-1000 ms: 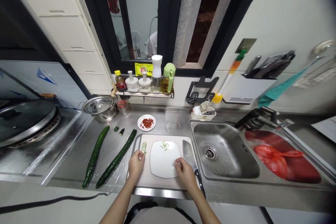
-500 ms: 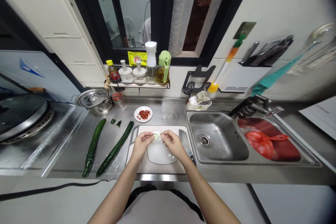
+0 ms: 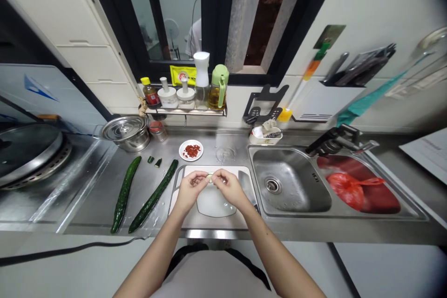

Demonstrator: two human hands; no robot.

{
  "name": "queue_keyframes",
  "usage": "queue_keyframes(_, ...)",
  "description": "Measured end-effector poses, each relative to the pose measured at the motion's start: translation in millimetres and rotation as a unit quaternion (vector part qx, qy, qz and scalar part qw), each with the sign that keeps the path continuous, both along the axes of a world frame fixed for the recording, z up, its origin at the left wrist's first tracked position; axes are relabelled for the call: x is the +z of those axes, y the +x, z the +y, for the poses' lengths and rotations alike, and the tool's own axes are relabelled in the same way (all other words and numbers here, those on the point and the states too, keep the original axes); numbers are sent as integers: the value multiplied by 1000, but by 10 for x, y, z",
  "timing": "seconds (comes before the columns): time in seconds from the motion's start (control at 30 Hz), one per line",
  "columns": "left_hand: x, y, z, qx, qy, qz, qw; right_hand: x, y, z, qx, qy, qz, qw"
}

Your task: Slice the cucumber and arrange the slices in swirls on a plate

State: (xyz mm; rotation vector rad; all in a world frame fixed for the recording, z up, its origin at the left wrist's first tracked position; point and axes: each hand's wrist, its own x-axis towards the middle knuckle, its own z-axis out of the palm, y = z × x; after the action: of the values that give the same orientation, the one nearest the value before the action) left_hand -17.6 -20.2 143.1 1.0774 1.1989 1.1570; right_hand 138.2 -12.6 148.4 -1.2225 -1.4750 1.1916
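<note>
My left hand (image 3: pixel 190 187) and my right hand (image 3: pixel 227 186) meet over the far edge of a white square plate (image 3: pixel 214 204). Both pinch one pale green cucumber slice (image 3: pixel 210 177) between their fingertips. The plate lies on a white cutting board (image 3: pixel 209 218) on the steel counter. A cleaver (image 3: pixel 246 186) rests along the board's right side, partly hidden by my right wrist. Any other slices on the plate are hidden behind my hands.
Two whole cucumbers (image 3: pixel 123 194) (image 3: pixel 154 195) and two cut ends (image 3: pixel 154 161) lie left of the board. A small dish of chopped red chili (image 3: pixel 191 150) sits behind it. A lidded pot (image 3: pixel 126 132), a condiment shelf (image 3: pixel 185 102) and a double sink (image 3: pixel 291 186) with a red bag (image 3: pixel 351 188) surround the spot.
My hands left the plate's near corners, moved up to its far edge and came together, pinching a cucumber slice. The view tilted slightly.
</note>
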Motion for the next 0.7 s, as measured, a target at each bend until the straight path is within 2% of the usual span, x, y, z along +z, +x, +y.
queue_keyframes(0.27, 74, 3, -34, -2, 23, 27, 999, 69, -46, -7, 14, -121, 87, 989)
queue_keyframes(0.7, 47, -1, -86, 5, 56, 66, 996, 138, -79, -39, 13, -171, 113, 979)
